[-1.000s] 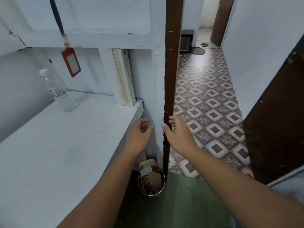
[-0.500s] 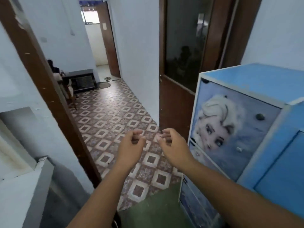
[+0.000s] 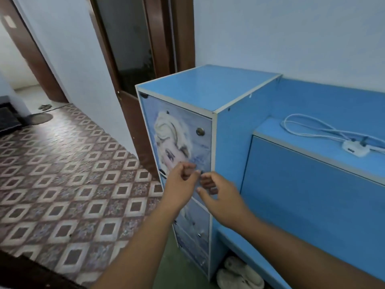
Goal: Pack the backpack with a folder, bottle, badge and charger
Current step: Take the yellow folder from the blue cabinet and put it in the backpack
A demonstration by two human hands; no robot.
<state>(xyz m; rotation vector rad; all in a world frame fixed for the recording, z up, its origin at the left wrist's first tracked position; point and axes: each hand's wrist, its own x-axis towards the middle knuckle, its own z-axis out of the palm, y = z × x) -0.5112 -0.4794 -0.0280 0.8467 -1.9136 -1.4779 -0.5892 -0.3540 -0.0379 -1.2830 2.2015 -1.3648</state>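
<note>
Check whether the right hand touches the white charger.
Apart. The head view shows the right hand by the cabinet front, with blue desk between it and the charger.

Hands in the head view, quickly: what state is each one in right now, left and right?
Left hand: open, fingers loosely curled, holding nothing.
Right hand: open, fingers relaxed, holding nothing.

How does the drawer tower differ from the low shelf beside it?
The drawer tower stands taller; the low shelf tops out well below it. The drawer tower has picture-printed drawer fronts with metal knobs; the low shelf shows a plain blue panel. The low shelf carries the white corded charger; nothing shows on the drawer tower's top. Both are blue with pale edging.
</note>
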